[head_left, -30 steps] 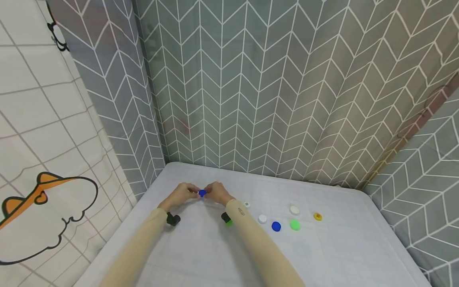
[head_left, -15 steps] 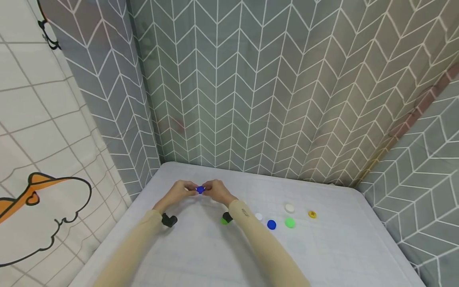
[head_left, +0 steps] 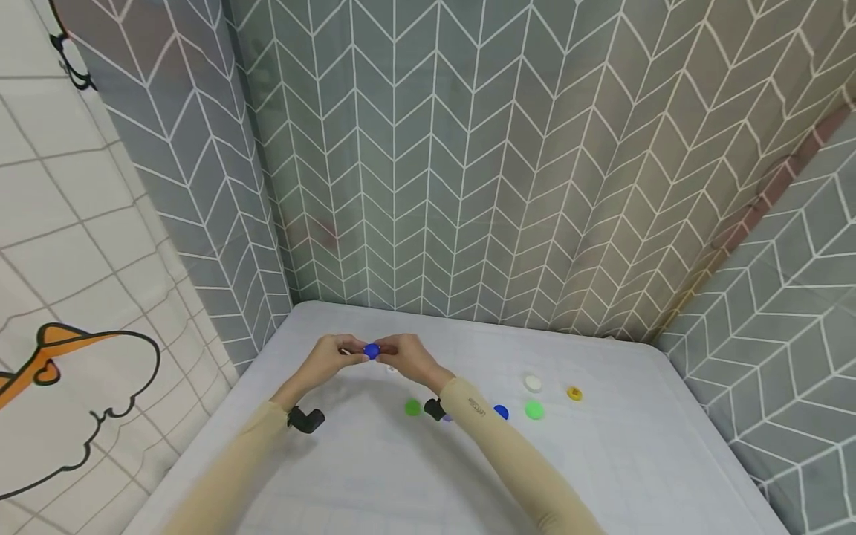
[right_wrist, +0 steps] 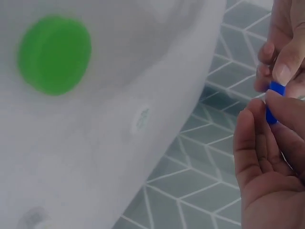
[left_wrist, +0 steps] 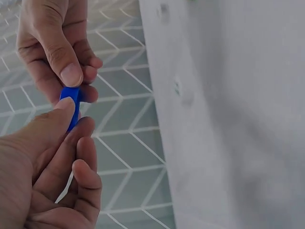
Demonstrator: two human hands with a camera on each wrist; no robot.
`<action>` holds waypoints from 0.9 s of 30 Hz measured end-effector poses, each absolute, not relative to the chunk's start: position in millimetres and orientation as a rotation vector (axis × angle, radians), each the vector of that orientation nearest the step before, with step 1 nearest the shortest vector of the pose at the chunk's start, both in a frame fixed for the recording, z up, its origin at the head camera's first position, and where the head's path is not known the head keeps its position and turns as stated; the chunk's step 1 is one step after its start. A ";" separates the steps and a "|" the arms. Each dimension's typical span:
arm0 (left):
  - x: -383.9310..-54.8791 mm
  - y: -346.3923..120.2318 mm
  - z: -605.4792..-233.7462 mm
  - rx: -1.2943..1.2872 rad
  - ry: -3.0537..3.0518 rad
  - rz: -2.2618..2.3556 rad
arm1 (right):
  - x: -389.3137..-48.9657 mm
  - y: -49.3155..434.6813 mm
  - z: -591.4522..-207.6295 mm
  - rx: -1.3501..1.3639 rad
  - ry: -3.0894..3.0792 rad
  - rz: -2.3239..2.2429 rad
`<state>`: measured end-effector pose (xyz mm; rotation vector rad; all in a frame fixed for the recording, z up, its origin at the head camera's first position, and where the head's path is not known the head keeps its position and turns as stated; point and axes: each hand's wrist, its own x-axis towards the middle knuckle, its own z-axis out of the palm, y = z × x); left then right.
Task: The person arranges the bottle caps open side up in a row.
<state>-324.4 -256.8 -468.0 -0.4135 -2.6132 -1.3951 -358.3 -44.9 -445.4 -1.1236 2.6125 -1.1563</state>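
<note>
Both hands meet over the far left part of the white-covered table and hold one small blue disc [head_left: 371, 351] between them. My left hand [head_left: 331, 362] pinches its left edge with thumb and fingers, and my right hand [head_left: 409, 360] pinches the right edge. The left wrist view shows the disc [left_wrist: 71, 102] edge-on and thin, with the thumbs pressed against it. Below the hands lies a small white piece [head_left: 391, 368]; in the right wrist view this white piece [right_wrist: 142, 119] bears a pale green mark. A green disc [head_left: 412, 407] lies nearer, beside the right wrist's black camera [head_left: 435, 409].
Right of the right sleeve lie another blue disc [head_left: 501, 412], a light green disc [head_left: 534, 409], a white disc [head_left: 532, 383] and a yellow piece [head_left: 575, 393]. A purple piece [head_left: 446, 417] is partly hidden by the right forearm. A patterned curtain [head_left: 428, 186] hangs behind the table [head_left: 374, 475].
Both hands have risen slightly with the blue disc, whose round face shows more now. The small white piece and the green disc have come into fuller view. The head view has turned a little right.
</note>
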 end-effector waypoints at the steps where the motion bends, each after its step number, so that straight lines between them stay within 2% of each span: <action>1: -321.4 -254.8 -465.9 -0.417 -2.609 -1.386 | -354.9 -41.9 -442.9 -1.131 2.607 -1.167; 11: -290.3 -239.7 -447.9 -0.436 -2.580 -1.320 | -325.6 -20.1 -425.6 -1.197 2.603 -1.202; 27: -274.4 -231.0 -455.5 -0.433 -2.552 -1.348 | -305.8 -12.1 -431.2 -1.139 2.547 -1.361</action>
